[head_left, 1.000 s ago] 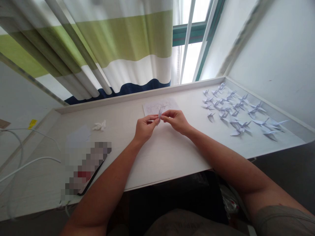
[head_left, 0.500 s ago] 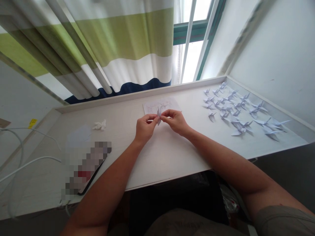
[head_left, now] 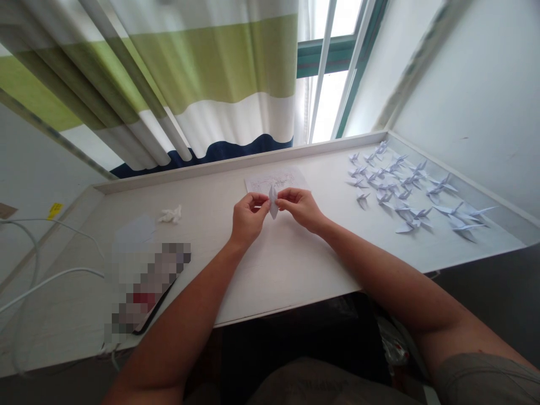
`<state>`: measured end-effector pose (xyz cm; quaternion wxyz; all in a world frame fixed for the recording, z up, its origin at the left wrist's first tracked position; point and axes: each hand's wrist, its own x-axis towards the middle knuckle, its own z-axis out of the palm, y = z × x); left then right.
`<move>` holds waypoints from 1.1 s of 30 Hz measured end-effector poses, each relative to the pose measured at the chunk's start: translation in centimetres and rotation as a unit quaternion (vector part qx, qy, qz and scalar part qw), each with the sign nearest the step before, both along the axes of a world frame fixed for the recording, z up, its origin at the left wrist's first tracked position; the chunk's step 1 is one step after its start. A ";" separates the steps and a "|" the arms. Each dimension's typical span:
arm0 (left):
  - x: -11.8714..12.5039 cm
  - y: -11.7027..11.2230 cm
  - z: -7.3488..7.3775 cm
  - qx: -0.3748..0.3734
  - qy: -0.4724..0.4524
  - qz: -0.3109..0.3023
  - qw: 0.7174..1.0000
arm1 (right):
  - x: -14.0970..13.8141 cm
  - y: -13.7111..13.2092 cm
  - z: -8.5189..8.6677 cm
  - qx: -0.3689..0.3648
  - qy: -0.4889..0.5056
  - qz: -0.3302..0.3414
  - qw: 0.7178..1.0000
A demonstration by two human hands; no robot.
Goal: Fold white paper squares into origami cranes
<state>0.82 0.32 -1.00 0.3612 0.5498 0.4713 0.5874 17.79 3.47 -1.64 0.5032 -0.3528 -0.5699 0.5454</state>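
A small folded piece of pale lilac paper (head_left: pixel 273 203) is held upright between both hands over the middle of the white table (head_left: pixel 274 270). My left hand (head_left: pixel 248 219) pinches its left side with thumb and fingers closed. On the other side, my right hand (head_left: pixel 300 207) pinches it the same way. Just behind the hands lies a printed instruction sheet (head_left: pixel 274 180). Several finished paper cranes (head_left: pixel 400 185) stand spread over the right part of the table.
A crumpled white scrap (head_left: pixel 171 215) and a flat pale sheet (head_left: pixel 134 232) lie at the left. A blurred-out object (head_left: pixel 145 289) sits near the front left edge beside white cables (head_left: pixel 46 278). A striped curtain (head_left: pixel 169 84) and window are behind; a wall runs along the right.
The folded paper has been turned and lowered slightly between the fingers, showing a wider face now. Both hands stay in the same place.
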 end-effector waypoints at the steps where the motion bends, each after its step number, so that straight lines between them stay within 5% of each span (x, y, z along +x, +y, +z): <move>1: 0.0 0.0 0.1 -0.005 -0.004 0.001 1.000 | 0.0 0.0 0.0 0.003 0.000 -0.001 1.000; 13: -0.8 -0.3 1.4 -0.157 -0.086 -0.107 0.978 | 0.5 -0.3 0.2 0.028 -0.025 0.025 0.999; 21: -0.8 -0.3 1.3 -0.152 -0.069 -0.114 0.979 | 0.4 0.1 -0.2 0.022 0.004 0.029 0.999; 25: -0.6 -0.2 1.2 -0.176 -0.062 -0.098 0.977 | 0.5 0.0 -0.5 0.096 -0.082 0.012 0.992; 33: -1.1 -0.2 1.9 -0.212 -0.133 -0.041 0.967 | 1.5 -0.4 -0.1 0.283 -0.238 0.078 0.926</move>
